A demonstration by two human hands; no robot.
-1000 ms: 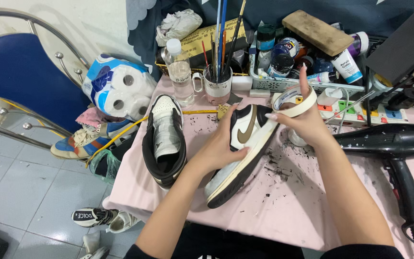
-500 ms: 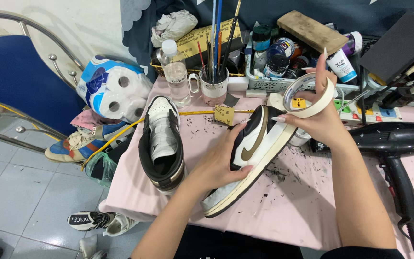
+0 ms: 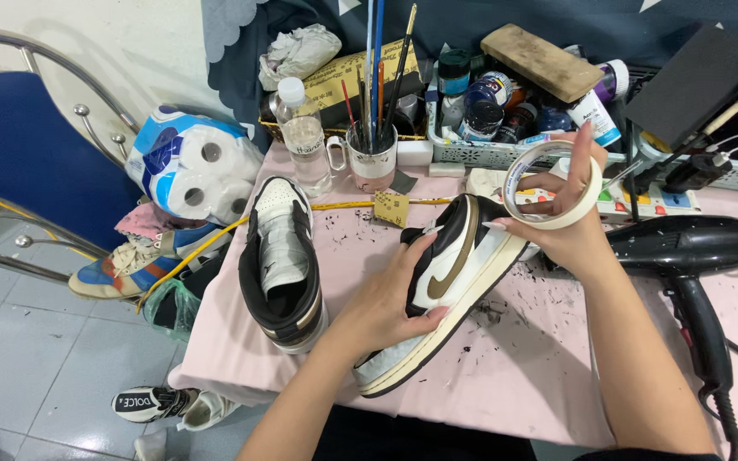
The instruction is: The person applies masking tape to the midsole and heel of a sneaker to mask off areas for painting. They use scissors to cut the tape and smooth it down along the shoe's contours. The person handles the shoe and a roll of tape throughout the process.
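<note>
My left hand (image 3: 386,303) holds the white and brown sneaker (image 3: 437,290) in its grip, tilted on its side above the near middle of the table (image 3: 523,367). Just to the left, the second sneaker (image 3: 284,256) stands upright near the left edge. My right hand (image 3: 561,226) has its grip closed around a roll of masking tape (image 3: 553,183), raised just beyond the shoe. A black hair dryer (image 3: 685,256) lies at the right side. At the far edge stand a cup of brushes (image 3: 373,154) and a water bottle (image 3: 305,141).

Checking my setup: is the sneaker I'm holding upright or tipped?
Tipped: the sneaker lies on its side, sole edge facing me, steadied by my left hand.
</note>
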